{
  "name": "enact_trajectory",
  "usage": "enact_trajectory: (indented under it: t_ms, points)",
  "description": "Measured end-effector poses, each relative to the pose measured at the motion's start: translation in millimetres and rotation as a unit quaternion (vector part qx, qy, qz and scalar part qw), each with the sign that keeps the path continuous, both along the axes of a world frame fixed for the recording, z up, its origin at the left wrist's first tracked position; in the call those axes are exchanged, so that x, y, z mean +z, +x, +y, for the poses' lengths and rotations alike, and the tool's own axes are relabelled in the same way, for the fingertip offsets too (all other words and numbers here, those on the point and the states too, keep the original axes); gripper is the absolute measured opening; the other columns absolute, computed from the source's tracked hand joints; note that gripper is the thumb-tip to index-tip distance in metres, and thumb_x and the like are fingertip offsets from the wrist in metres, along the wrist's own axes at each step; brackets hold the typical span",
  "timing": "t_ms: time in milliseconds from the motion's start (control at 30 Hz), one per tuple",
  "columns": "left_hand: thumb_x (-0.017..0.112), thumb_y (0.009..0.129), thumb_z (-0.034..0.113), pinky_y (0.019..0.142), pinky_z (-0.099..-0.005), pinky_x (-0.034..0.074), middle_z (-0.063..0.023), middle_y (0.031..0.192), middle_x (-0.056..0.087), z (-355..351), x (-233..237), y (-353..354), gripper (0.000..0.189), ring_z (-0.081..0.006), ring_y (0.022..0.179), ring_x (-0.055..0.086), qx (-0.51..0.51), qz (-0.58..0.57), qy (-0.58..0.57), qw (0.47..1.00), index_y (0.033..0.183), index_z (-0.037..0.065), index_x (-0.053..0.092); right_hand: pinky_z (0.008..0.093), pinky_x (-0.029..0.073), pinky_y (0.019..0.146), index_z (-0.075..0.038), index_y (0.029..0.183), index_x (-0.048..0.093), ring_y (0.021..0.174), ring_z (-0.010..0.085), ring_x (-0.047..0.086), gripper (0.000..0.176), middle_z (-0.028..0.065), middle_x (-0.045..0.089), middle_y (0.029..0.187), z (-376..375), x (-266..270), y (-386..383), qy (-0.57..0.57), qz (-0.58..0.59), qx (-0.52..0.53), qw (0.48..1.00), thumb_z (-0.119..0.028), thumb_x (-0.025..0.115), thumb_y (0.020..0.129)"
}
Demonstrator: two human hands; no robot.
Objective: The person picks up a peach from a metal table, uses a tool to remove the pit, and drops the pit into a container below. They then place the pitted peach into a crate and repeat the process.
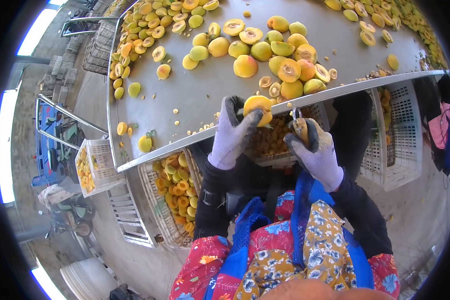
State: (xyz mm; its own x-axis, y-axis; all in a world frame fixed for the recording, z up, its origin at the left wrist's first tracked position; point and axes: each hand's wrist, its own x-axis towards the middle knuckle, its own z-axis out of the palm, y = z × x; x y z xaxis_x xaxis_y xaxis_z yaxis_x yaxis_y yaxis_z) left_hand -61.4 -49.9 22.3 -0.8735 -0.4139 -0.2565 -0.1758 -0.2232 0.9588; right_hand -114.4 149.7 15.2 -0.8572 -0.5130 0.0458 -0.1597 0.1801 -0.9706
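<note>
Left hand (pixel 231 136), fingers clamped on fruit (pixel 259 104) at table (pixel 195 92) near edge, right hand (pixel 318 150), fingers closed round tool (pixel 301 129), apparently wood-handled, beside same edge.

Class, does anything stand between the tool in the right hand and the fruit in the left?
Nothing visible does: an open gap separates the tool from the fruit. The table edge shows in that gap, seemingly below.
</note>
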Motion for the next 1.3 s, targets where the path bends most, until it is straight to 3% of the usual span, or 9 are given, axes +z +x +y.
enact_trajectory:
  t_ms: [133,267,400,567,667,833,1000,1100,1300]
  points:
    - [0.071,0.089,0.010,0.073,-0.0221,0.050,-0.0046,0.103,0.056,31.9,-14.2,24.3,0.033,-0.0086,0.088,0.057,-0.001,0.035,-0.130,0.991,0.113,0.003,0.049,0.0351,0.054,0.065,-0.001,0.103,0.063,0.076,0.0341,0.071,0.023,0.0185,0.068,0.081,-19.3,0.9,2.8,-0.009,0.040,-0.020,0.999,-0.010,0.074,0.085]
    - [0.069,0.088,0.006,0.087,-0.0256,0.049,-0.0053,0.107,0.056,44.6,-24.9,35.6,0.034,-0.0109,0.096,0.055,-0.011,0.057,-0.133,0.989,0.116,0.002,0.050,0.0356,0.055,0.065,-0.001,0.100,0.062,0.076,0.0358,0.071,0.020,0.0176,0.068,0.081,-12.6,-13.9,12.8,0.001,0.032,-0.017,0.999,-0.010,0.073,0.085]
    - [0.064,0.093,0.014,0.094,-0.0278,0.047,-0.0061,0.110,0.059,48.0,-25.9,36.1,0.036,-0.0129,0.099,0.057,0.013,0.052,-0.023,0.998,0.125,0.001,0.052,0.0354,0.055,0.065,-0.003,0.099,0.062,0.078,0.0361,0.071,0.019,0.0174,0.068,0.081,4.5,9.7,21.8,0.031,0.093,0.056,0.994,-0.010,0.072,0.085]
    - [0.043,0.105,0.045,0.076,-0.0259,0.052,-0.0064,0.104,0.062,48.4,-24.6,48.8,0.047,-0.0132,0.091,0.061,0.001,0.042,0.099,0.994,0.125,0.004,0.055,0.0413,0.053,0.057,-0.002,0.109,0.051,0.067,0.0350,0.069,0.030,0.0163,0.069,0.080,22.7,-0.5,24.9,0.164,0.173,0.102,0.966,-0.023,0.067,0.094]
    - [0.045,0.107,0.038,0.087,-0.0282,0.051,-0.0068,0.108,0.063,55.0,-40.3,56.7,0.041,-0.0138,0.096,0.062,0.020,0.068,0.223,0.972,0.122,0.002,0.058,0.0412,0.051,0.052,-0.002,0.106,0.053,0.059,0.0327,0.067,0.029,0.0149,0.068,0.076,23.6,6.3,32.1,0.221,0.216,0.162,0.937,-0.025,0.065,0.095]
    - [0.040,0.108,0.039,0.086,-0.0274,0.051,-0.0069,0.104,0.064,69.5,-40.8,60.6,0.045,-0.0139,0.094,0.063,0.007,0.081,0.168,0.982,0.118,0.000,0.059,0.0402,0.051,0.050,0.001,0.099,0.053,0.055,0.0314,0.066,0.032,0.0154,0.065,0.068,24.1,2.0,31.8,0.283,0.239,0.228,0.901,-0.031,0.060,0.097]
    - [0.041,0.109,0.034,0.083,-0.0268,0.050,-0.0073,0.099,0.066,73.4,-43.7,61.7,0.040,-0.0132,0.091,0.062,0.025,0.062,0.031,0.997,0.115,0.000,0.060,0.0416,0.050,0.051,0.003,0.100,0.053,0.056,0.0320,0.065,0.034,0.0156,0.063,0.064,24.4,0.3,31.3,0.256,0.225,0.259,0.904,-0.030,0.058,0.097]
    - [0.043,0.108,0.029,0.080,-0.0280,0.051,-0.0084,0.095,0.067,77.6,-43.9,60.4,0.035,-0.0138,0.088,0.063,0.050,0.039,-0.027,0.998,0.113,-0.001,0.061,0.0425,0.048,0.051,0.005,0.100,0.053,0.057,0.0321,0.064,0.033,0.0161,0.062,0.065,24.1,-2.6,32.1,0.242,0.104,0.260,0.929,-0.028,0.056,0.098]
    - [0.046,0.106,0.021,0.077,-0.0306,0.051,-0.0117,0.091,0.069,80.6,-44.4,59.4,0.028,-0.0165,0.085,0.065,0.061,0.024,-0.147,0.987,0.110,-0.001,0.063,0.0436,0.048,0.053,0.008,0.101,0.054,0.060,0.0332,0.064,0.034,0.0188,0.061,0.068,25.5,-6.0,31.1,0.162,0.153,0.272,0.936,-0.026,0.054,0.100]
